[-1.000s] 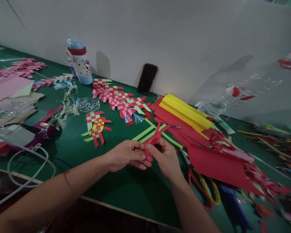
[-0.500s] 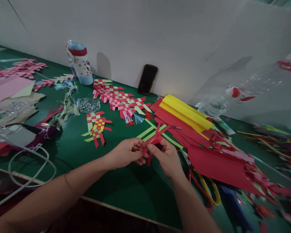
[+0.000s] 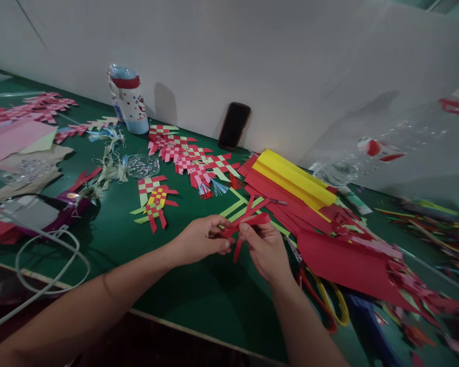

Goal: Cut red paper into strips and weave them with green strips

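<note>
Both hands meet over the green table (image 3: 199,300), pinching a bundle of red paper strips (image 3: 248,222). My left hand (image 3: 201,239) grips the strips' left end with closed fingers. My right hand (image 3: 265,250) pinches them from the right, thumb on top, and one strip is folded over sideways above it. A loose strip end hangs down between the hands. Just beyond lie light green strips (image 3: 233,206) and a woven red, yellow and green paper fish (image 3: 155,201).
Red and yellow paper sheets (image 3: 290,178) lie to the right, scissors (image 3: 325,300) by my right wrist. Several woven paper fish (image 3: 191,155), a bottle (image 3: 129,99), a phone (image 3: 234,125) against the wall, a clear plastic bottle (image 3: 371,153), a purple glue gun (image 3: 61,206) with white cable at left.
My right hand has folded one red strip over so it now lies sideways across the bundle. Both hands have shifted slightly right and away.
</note>
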A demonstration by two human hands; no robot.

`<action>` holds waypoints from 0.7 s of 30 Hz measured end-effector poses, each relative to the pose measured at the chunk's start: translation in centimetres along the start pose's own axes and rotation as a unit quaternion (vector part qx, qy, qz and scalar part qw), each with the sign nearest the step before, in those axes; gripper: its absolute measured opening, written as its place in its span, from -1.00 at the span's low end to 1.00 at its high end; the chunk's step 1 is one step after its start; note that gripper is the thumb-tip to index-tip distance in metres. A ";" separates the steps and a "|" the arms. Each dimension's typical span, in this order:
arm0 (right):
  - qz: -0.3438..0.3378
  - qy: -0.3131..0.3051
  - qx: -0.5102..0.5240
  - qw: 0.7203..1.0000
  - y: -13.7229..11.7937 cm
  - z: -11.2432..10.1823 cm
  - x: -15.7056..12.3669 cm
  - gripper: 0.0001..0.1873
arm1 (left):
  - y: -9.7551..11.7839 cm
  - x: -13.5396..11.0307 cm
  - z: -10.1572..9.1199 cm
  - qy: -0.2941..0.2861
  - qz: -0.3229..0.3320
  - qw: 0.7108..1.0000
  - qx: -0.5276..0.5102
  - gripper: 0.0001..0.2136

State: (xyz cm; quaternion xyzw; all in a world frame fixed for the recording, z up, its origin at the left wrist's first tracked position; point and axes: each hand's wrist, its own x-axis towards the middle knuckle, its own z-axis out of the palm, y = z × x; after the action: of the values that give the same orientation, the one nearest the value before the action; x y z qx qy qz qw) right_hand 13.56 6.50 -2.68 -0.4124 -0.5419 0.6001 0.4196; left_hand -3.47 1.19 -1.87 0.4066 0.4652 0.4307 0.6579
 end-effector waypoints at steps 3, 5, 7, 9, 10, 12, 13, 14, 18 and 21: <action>-0.008 0.024 0.020 0.999 0.1 0.0 0.0 -0.72 | -0.3 0.1 0.1 -0.009 -0.011 0.999 -0.037 -0.62; -0.009 0.027 0.023 0.999 0.2 0.1 0.0 -0.72 | -0.4 0.2 0.2 -0.007 -0.011 0.998 -0.055 -0.62; -0.008 0.027 0.025 0.999 0.2 0.2 -0.2 -0.72 | -0.5 0.2 0.4 -0.002 -0.006 0.998 -0.067 -0.63; -0.008 0.023 0.031 0.999 0.2 0.4 -0.3 -0.73 | -0.5 0.2 0.5 0.004 -0.001 0.997 -0.079 -0.62; -0.009 0.021 0.035 0.999 0.3 0.4 -0.3 -0.74 | -0.5 0.2 0.5 0.008 0.001 0.996 -0.084 -0.61; -0.010 0.016 0.040 0.999 0.3 0.5 -0.4 -0.76 | -0.5 0.1 0.5 0.013 0.006 0.996 -0.092 -0.60; -0.011 0.015 0.041 0.999 0.4 0.6 -0.4 -0.77 | -0.5 0.1 0.5 0.016 0.008 0.995 -0.095 -0.60; -0.011 0.014 0.040 0.999 0.4 0.6 -0.4 -0.77 | -0.5 0.1 0.5 0.018 0.009 0.995 -0.097 -0.59; -0.014 0.009 0.036 0.999 0.6 0.6 -0.4 -0.77 | -0.4 0.0 0.4 0.023 0.010 0.995 -0.094 -0.61; -0.014 0.005 0.031 0.999 0.7 0.5 -0.3 -0.78 | -0.3 0.0 0.3 0.027 0.010 0.996 -0.087 -0.62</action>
State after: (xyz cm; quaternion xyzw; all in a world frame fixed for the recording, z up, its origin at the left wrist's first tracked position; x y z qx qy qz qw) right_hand 13.15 6.02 -3.36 -0.3946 -0.5268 0.6084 0.4435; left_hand -3.16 1.10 -2.06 0.3406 0.4393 0.4872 0.6736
